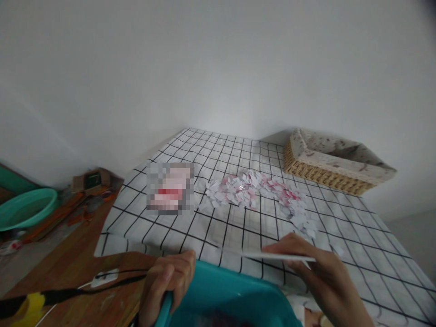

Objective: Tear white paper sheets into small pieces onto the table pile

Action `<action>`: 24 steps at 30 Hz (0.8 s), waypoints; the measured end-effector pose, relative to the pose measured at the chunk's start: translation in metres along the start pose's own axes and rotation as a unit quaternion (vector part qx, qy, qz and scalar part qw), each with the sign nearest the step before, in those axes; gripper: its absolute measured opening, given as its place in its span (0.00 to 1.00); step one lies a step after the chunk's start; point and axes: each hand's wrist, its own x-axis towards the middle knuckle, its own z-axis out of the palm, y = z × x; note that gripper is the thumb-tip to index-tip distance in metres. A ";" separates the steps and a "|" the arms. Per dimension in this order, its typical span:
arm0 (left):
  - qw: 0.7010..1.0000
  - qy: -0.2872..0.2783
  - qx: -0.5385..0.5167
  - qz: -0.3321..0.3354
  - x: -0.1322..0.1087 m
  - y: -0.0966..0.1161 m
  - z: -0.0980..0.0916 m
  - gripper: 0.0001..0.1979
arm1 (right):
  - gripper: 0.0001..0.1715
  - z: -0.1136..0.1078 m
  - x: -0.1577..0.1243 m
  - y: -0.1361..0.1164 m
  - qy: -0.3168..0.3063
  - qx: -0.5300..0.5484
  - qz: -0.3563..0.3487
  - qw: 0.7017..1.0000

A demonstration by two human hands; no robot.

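Teal plastic basin (235, 279) at the near edge of a table; the person's left hand (172, 274) is clenched around its rim. The right hand (315, 265) pinches a thin white card (279, 256), seen edge-on, above the cloth just beyond the basin. Torn paper scraps (243, 188), white and pinkish, lie in a curved heap farther back, its right tail running down close to the right hand. This looks like a gathering step, with scraps left to collect; the next move seems to call for the card's edge low on the cloth and the basin held steady. Bare checked cloth (218, 231) gives open room between heap and rim. A pixelated object (170, 188) bounds the left; a lined wicker basket (323, 179) stands behind, to the right.
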 end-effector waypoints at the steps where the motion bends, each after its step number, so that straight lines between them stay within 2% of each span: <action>1: 1.000 0.003 -0.001 0.001 0.000 0.000 0.001 0.27 | 0.12 -0.002 -0.003 -0.002 -0.033 0.033 -0.003 0.999; 3: 1.000 0.009 -0.006 0.011 0.002 0.001 0.001 0.28 | 0.13 -0.005 -0.007 -0.004 -0.055 0.067 0.006 0.996; 4: 1.000 0.006 -0.006 0.017 0.003 0.001 0.002 0.28 | 0.13 -0.006 -0.008 -0.004 -0.036 0.063 0.013 0.997; 8: 0.999 -0.015 0.011 0.035 0.008 0.004 0.002 0.29 | 0.09 -0.008 -0.009 0.001 0.112 -0.004 0.033 0.993; 11: 0.998 -0.024 0.011 0.053 0.013 0.006 0.003 0.29 | 0.08 -0.008 0.000 0.004 0.173 -0.061 0.021 0.983; 14: 0.999 -0.010 0.010 0.043 0.021 0.007 0.004 0.29 | 0.08 -0.004 0.015 -0.001 0.177 -0.135 -0.004 0.975; 17: 0.998 -0.033 0.026 0.050 0.029 0.006 0.005 0.29 | 0.08 0.005 0.032 -0.007 0.168 -0.187 -0.048 0.967; 21: 0.997 -0.041 0.036 0.051 0.035 0.003 0.004 0.29 | 0.10 0.016 0.046 -0.007 0.123 -0.204 -0.086 0.967; 24: 0.997 -0.050 0.039 0.043 0.037 0.003 0.002 0.30 | 0.10 0.019 0.047 -0.003 0.081 -0.183 -0.082 0.976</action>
